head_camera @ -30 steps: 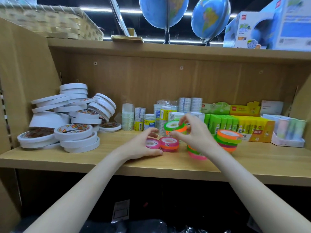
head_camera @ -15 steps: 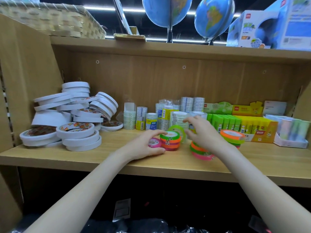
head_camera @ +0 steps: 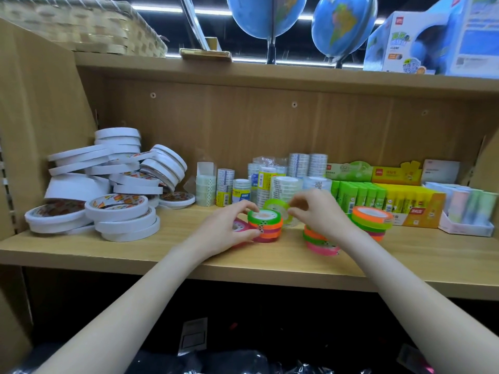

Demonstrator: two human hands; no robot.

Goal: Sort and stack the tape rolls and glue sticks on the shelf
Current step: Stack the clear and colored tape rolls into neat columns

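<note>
Neon stack (head_camera: 265, 225) steadied by curled left hand (head_camera: 229, 229); right hand (head_camera: 318, 211) apparently pinches green roll (head_camera: 278, 209), to be laid atop.

L hand (head_camera: 224, 230) curled, gripping; R hand (head_camera: 318, 214) fingers pinched.

On the light wooden shelf board (head_camera: 162, 255), a heap of wide white tape rolls (head_camera: 113, 184) lies at nine o'clock. Clear slim tape rolls in wrappers (head_camera: 270, 182) stand at twelve, against the back. A short stack of neon green, orange and pink tape rolls (head_camera: 266, 225) sits at centre. A box of green and yellow glue sticks (head_camera: 383, 201) stands at two o'clock.
</note>
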